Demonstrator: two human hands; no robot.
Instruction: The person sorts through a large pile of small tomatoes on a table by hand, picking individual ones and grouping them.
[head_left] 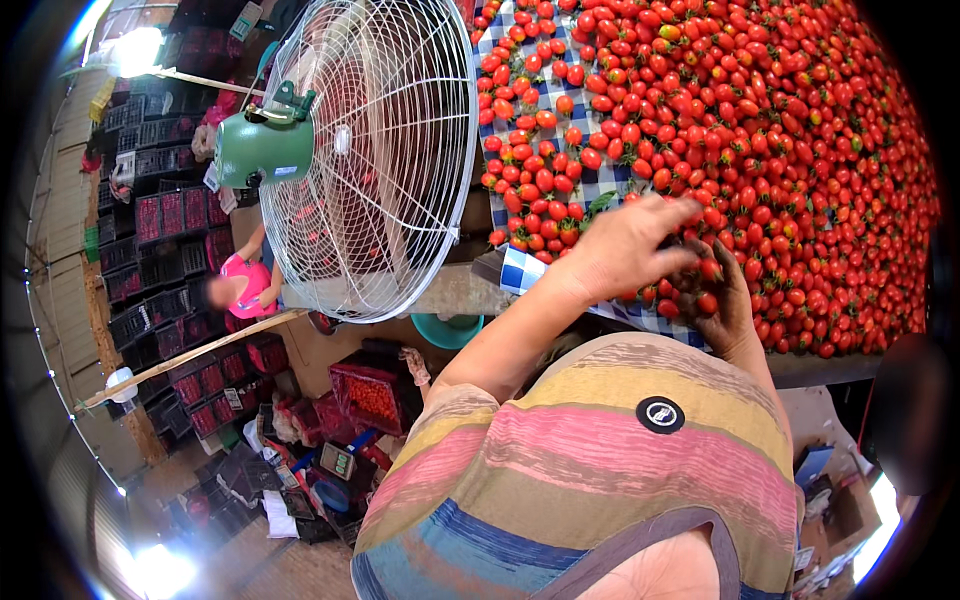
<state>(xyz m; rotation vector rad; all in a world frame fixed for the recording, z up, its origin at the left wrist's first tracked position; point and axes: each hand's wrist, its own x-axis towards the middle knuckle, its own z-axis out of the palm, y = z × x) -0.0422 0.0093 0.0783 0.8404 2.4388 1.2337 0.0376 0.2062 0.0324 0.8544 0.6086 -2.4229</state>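
Small red cherry tomatoes [780, 180] are heaped over a table, some with green stems on them. My left hand [630, 245] reaches in at the pile's near left edge, its thumb and fingers apart, with nothing visible between them. Facing it, my right hand [728, 310] is cupped palm up, dark stains on its fingers and palm. A couple of cherry tomatoes [706, 302] sit in that right hand. Its fingertips are close to those of the left, and the left partly covers what lies between the hands. A green leaf [602, 203] lies beside my left wrist.
A blue-and-white checked cloth [525, 270] covers the table under the tomatoes. Left of it stands a large fan [345, 140] with a green motor. Beyond are stacked dark crates [150, 260], a person in pink [245, 285], a teal basin [447, 331] and a crate of tomatoes [372, 397].
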